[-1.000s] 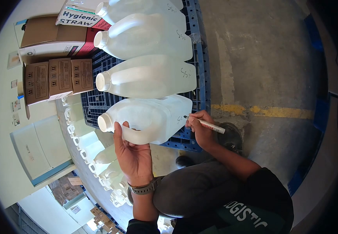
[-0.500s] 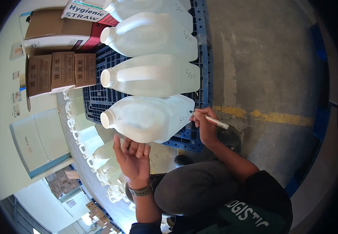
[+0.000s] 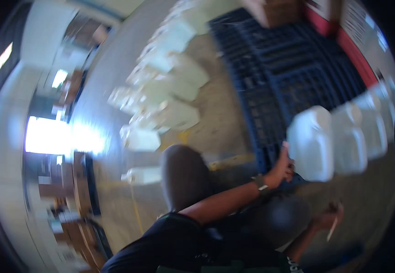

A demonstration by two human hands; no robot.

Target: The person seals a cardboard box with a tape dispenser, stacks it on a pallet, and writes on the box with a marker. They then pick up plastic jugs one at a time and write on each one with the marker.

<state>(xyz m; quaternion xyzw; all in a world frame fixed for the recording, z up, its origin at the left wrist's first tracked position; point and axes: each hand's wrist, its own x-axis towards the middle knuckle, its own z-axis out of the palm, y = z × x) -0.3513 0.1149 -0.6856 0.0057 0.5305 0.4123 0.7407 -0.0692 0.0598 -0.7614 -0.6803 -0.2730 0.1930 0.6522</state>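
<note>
At the near end of a row of translucent white plastic jugs, the closest jug point(image 3: 307, 145) stands on the pallet's edge with its handle side toward the right. My left hand point(image 3: 280, 170), a watch on its wrist, is right beside this jug. Its thumb points up and its fingers are loosely bent and apart. Lower down, blurred by motion, my right hand point(image 3: 328, 217) is closed round a slim white marker point(image 3: 331, 230), away from the jugs. A second jug point(image 3: 350, 141) stands just behind the first.
The blue plastic pallet point(image 3: 270, 86) carries cardboard boxes point(image 3: 277, 11) at its far end. Many more jugs point(image 3: 179, 116) stand on the concrete floor to the left. My bent knee point(image 3: 183, 170) lies between them and the pallet. Stacked cartons point(image 3: 81, 182) line the left side.
The view has swung round to the left and blurred. My right hand has drawn the marker away from the lettered side of the nearest jug; my left hand is still beside that jug.
</note>
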